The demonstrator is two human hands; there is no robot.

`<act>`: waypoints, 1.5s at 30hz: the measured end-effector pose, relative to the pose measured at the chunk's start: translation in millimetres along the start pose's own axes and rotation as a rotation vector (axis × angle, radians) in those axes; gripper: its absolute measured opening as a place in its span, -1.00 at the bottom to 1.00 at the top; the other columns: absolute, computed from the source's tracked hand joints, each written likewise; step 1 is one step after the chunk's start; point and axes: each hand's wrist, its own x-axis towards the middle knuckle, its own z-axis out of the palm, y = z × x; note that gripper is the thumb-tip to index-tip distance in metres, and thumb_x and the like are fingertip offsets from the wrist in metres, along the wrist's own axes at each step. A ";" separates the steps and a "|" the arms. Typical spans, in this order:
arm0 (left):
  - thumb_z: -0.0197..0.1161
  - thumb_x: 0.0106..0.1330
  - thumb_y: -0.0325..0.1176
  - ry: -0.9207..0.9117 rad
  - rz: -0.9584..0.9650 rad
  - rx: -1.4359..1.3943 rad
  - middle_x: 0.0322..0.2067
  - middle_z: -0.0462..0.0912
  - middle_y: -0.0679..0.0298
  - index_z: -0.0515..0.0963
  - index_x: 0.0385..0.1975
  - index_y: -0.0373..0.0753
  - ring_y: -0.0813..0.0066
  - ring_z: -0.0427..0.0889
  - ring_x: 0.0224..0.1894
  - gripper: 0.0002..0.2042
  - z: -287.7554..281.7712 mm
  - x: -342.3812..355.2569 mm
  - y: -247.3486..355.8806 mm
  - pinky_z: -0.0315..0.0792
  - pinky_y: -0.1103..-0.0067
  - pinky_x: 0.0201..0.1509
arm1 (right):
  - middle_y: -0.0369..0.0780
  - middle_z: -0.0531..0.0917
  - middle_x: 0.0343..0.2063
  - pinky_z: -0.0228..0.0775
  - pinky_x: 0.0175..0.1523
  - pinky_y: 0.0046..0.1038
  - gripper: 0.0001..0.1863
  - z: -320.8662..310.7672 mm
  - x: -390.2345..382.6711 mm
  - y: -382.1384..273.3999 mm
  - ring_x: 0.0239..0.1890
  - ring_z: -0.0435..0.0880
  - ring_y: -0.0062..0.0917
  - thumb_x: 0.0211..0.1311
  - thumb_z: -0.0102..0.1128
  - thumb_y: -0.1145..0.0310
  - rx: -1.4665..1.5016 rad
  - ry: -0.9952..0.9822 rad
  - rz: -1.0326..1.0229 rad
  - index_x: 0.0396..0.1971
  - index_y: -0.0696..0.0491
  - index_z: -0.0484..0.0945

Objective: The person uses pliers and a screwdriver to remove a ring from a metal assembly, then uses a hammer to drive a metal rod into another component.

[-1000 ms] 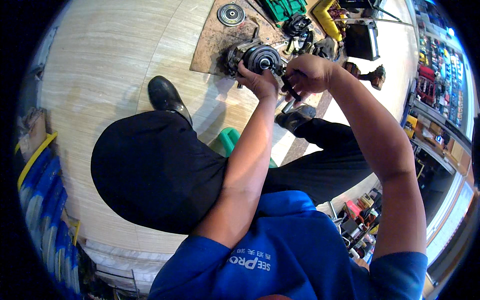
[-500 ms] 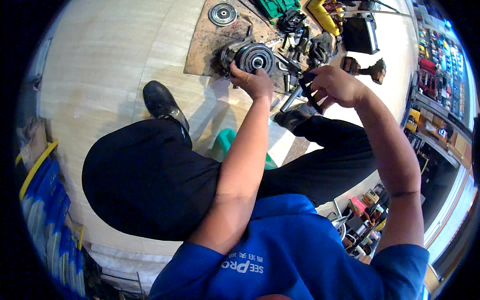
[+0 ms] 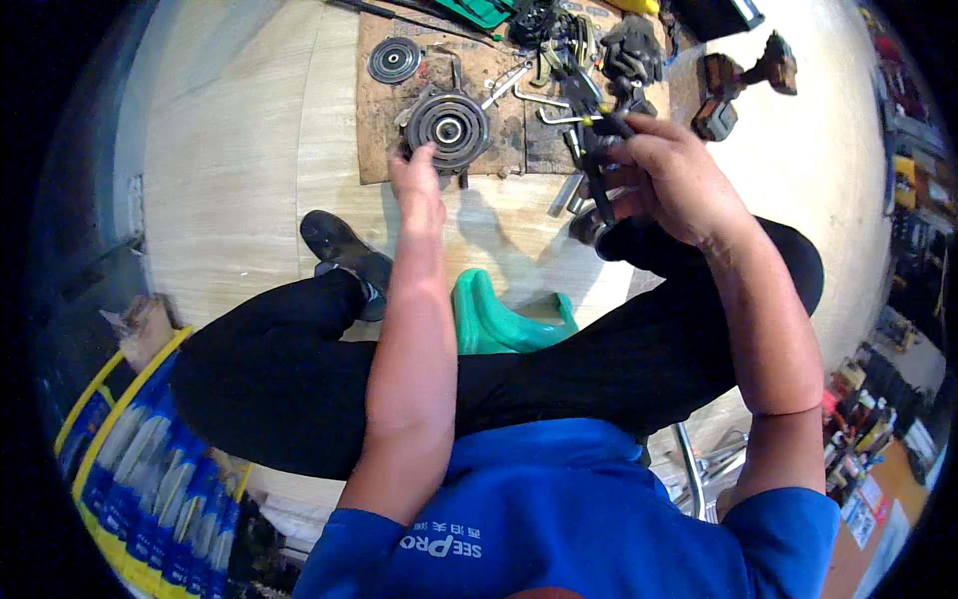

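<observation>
My left hand (image 3: pixel 417 185) grips the lower left edge of a dark round pulley assembly (image 3: pixel 462 133) lying on a stained cardboard mat (image 3: pixel 379 130). My right hand (image 3: pixel 664 175), to the right of it, holds a black-handled tool (image 3: pixel 599 195), its head partly lost among the tools behind. Just beyond lie hex keys (image 3: pixel 547 118), a wrench (image 3: pixel 504 85) and other small metal tools. A flat grooved disc (image 3: pixel 393 59) sits at the mat's upper left. Dark gloves (image 3: pixel 631 55) lie right of the tools.
A cordless power tool (image 3: pixel 773 62) lies right of the mat, a green case (image 3: pixel 479 10) behind it. A green plastic stool (image 3: pixel 504 329) is between my legs. Packaged items in a yellow rack (image 3: pixel 150 459) stand at lower left, tools and shelving along the right.
My right hand has moved right, away from the pulley's centre, with the black tool. My left hand stays at the pulley assembly. The view has shifted, showing more of the lower left rack.
</observation>
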 end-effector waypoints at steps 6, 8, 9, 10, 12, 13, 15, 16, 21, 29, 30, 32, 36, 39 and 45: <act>0.20 0.28 -0.47 0.030 0.126 0.182 -0.01 0.56 0.08 0.30 0.18 -0.38 0.33 0.61 -0.06 -0.53 33.0 -32.1 59.1 0.56 0.48 -0.10 | -0.18 0.63 -0.23 0.53 -0.24 -0.52 -0.54 -24.7 -39.0 -18.1 -0.25 0.69 -0.50 0.26 0.01 0.40 -0.216 -0.072 -0.163 0.16 0.23 0.39; 0.22 0.28 -0.45 0.052 0.088 0.429 -0.05 0.61 0.09 0.38 0.13 -0.40 0.33 0.62 -0.06 -0.58 36.8 -32.0 64.5 0.52 0.48 -0.05 | -0.20 0.63 -0.25 0.52 -0.23 -0.52 -0.58 -34.1 -46.0 -13.5 -0.24 0.67 -0.54 0.29 0.03 0.36 -0.353 -0.122 -0.323 0.11 0.22 0.43; 0.23 0.28 -0.45 0.029 0.096 0.504 -0.06 0.61 0.08 0.40 0.11 -0.41 0.33 0.62 -0.06 -0.59 35.6 -26.7 64.7 0.51 0.48 -0.04 | -0.21 0.63 -0.26 0.51 -0.23 -0.53 -0.60 -38.6 -49.6 -12.0 -0.25 0.66 -0.55 0.30 0.03 0.35 -0.380 -0.136 -0.364 0.09 0.21 0.44; 0.24 0.28 -0.44 0.008 0.104 0.578 -0.06 0.62 0.07 0.43 0.09 -0.41 0.32 0.62 -0.06 -0.61 32.8 -20.4 64.9 0.50 0.48 -0.02 | -0.23 0.62 -0.28 0.50 -0.24 -0.53 -0.61 -40.8 -53.4 -12.1 -0.27 0.65 -0.57 0.31 0.04 0.33 -0.324 -0.134 -0.328 0.07 0.20 0.45; 0.27 0.26 -0.42 0.011 0.125 0.638 -0.06 0.64 0.05 0.47 0.05 -0.43 0.32 0.63 -0.07 -0.62 23.8 -5.4 57.7 0.47 0.48 0.03 | -0.20 0.61 -0.38 0.46 -0.26 -0.50 -0.66 -42.0 -56.9 -11.4 -0.35 0.62 -0.56 0.30 0.06 0.29 -0.222 -0.093 -0.277 -0.05 0.22 0.49; 0.27 0.25 -0.42 0.007 0.140 0.680 -0.07 0.64 0.05 0.48 0.05 -0.43 0.32 0.63 -0.07 -0.61 22.7 -3.1 57.4 0.47 0.48 0.03 | -0.17 0.59 -0.47 0.43 -0.28 -0.46 -0.67 -40.1 -56.2 -7.4 -0.41 0.59 -0.52 0.28 0.07 0.28 -0.177 -0.052 -0.260 -0.14 0.25 0.51; 0.27 0.26 -0.37 -0.040 0.196 0.796 -0.05 0.64 0.05 0.47 0.08 -0.42 0.32 0.62 -0.06 -0.58 36.2 -7.5 69.1 0.46 0.48 0.05 | -0.15 0.58 -0.57 0.41 -0.31 -0.39 -0.65 -42.2 -50.9 0.8 -0.48 0.57 -0.49 0.27 0.10 0.21 -0.243 0.020 -0.249 -0.26 0.26 0.54; 0.27 0.27 -0.31 -0.079 0.240 0.877 -0.03 0.62 0.05 0.45 0.10 -0.42 0.32 0.61 -0.05 -0.56 40.8 -7.0 80.6 0.45 0.48 0.06 | -0.14 0.58 -0.57 0.42 -0.30 -0.38 -0.61 -39.3 -51.6 0.9 -0.47 0.59 -0.47 0.27 0.09 0.17 -0.225 0.038 -0.156 -0.28 0.28 0.53; 0.24 0.32 -0.10 -0.206 0.646 1.238 0.09 0.56 -0.01 0.42 0.18 -0.36 0.21 0.53 0.11 -0.45 84.7 -29.2 223.1 0.34 0.45 0.23 | 0.13 0.62 -0.44 0.41 -0.10 -0.15 -0.54 -28.8 -11.8 28.0 -0.30 0.61 -0.03 0.31 -0.03 0.13 -0.477 -0.016 -0.239 -0.25 0.32 0.50; 0.23 0.31 -0.21 -0.341 1.027 1.345 0.19 0.48 0.00 0.37 0.23 -0.30 0.17 0.43 0.26 -0.48 70.9 -142.2 345.3 0.27 0.39 0.33 | 0.18 0.62 -0.22 0.42 0.09 -0.10 -0.56 -1.7 77.2 51.5 -0.08 0.60 0.05 0.23 -0.07 0.20 -1.225 -0.134 -0.212 -0.39 0.30 0.62; 0.24 0.30 -0.24 -0.337 0.988 1.338 0.20 0.46 0.01 0.37 0.24 -0.30 0.16 0.42 0.26 -0.48 59.4 -149.3 343.8 0.26 0.38 0.34 | 0.16 0.63 -0.22 0.43 0.08 -0.12 -0.56 5.2 86.9 40.8 -0.08 0.61 0.04 0.21 -0.07 0.20 -1.310 -0.163 -0.187 -0.40 0.30 0.63; 0.25 0.27 -0.27 -0.368 0.857 1.584 0.23 0.43 0.03 0.36 0.25 -0.29 0.15 0.40 0.28 -0.46 37.3 -159.9 341.3 0.24 0.36 0.36 | 0.15 0.64 -0.20 0.46 0.07 -0.15 -0.57 4.8 139.6 52.7 -0.08 0.63 0.00 0.15 -0.03 0.19 -1.290 -0.062 -0.180 -0.39 0.29 0.65; 0.25 0.23 -0.28 -0.442 0.769 1.510 0.27 0.40 0.04 0.34 0.27 -0.27 0.13 0.35 0.32 -0.42 33.2 -153.1 345.9 0.19 0.36 0.39 | 0.13 0.64 -0.12 0.46 0.12 -0.15 -0.50 11.1 219.9 43.9 -0.03 0.64 -0.03 0.03 0.12 0.13 -1.212 0.237 -0.209 -0.15 0.23 0.61; 0.30 0.16 -0.31 -0.312 0.853 1.530 0.17 0.47 -0.07 0.37 0.23 -0.29 0.02 0.42 0.25 -0.41 33.3 -153.8 359.5 0.25 0.37 0.33 | 0.15 0.62 -0.11 0.44 0.13 -0.12 -0.46 24.9 266.8 25.7 -0.02 0.62 -0.01 0.05 0.13 0.08 -1.147 0.356 -0.272 -0.08 0.21 0.52; 0.16 0.09 -0.24 -0.247 0.724 1.601 0.29 0.35 -0.01 0.28 0.29 -0.42 0.16 0.26 0.38 -0.30 31.9 -135.6 375.3 0.03 0.36 0.47 | 0.05 0.55 -0.03 0.38 0.16 -0.07 -0.45 46.6 371.2 -0.5 0.10 0.50 -0.02 0.09 0.25 0.03 -1.233 0.450 -0.426 -0.02 0.13 0.50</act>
